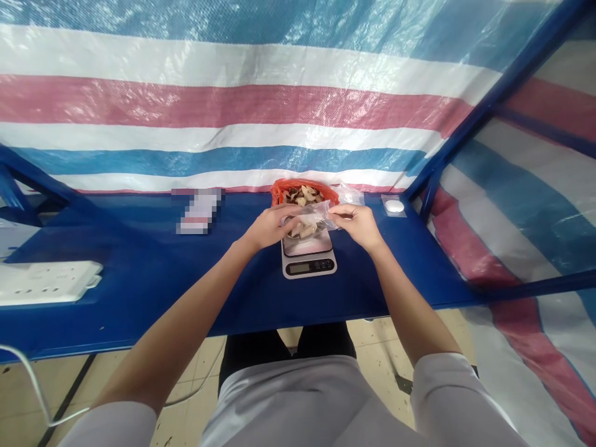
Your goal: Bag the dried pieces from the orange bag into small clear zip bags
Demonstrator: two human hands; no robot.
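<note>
A small clear plastic bag (307, 227) with several pale, dried-looking slices in it is held between my two hands, over a digital kitchen scale (310, 267). My left hand (272, 226) is closed on the bag's left side. At its right end, my right hand (354, 222) pinches the bag's edge between thumb and fingers. Whether the bag touches the scale's plate I cannot tell. Right behind the scale stands an open red plastic bag (279, 189) full of brown and cream dried slices (305, 195).
Clear plastic bags (350, 195) lie right of the red bag. Farther right is a clear packet with a white round item (395, 207). A blurred-out item (199, 212) lies left on the blue table (186, 273), and a white power strip (51, 281) sits near the left edge. Striped sheeting hangs behind.
</note>
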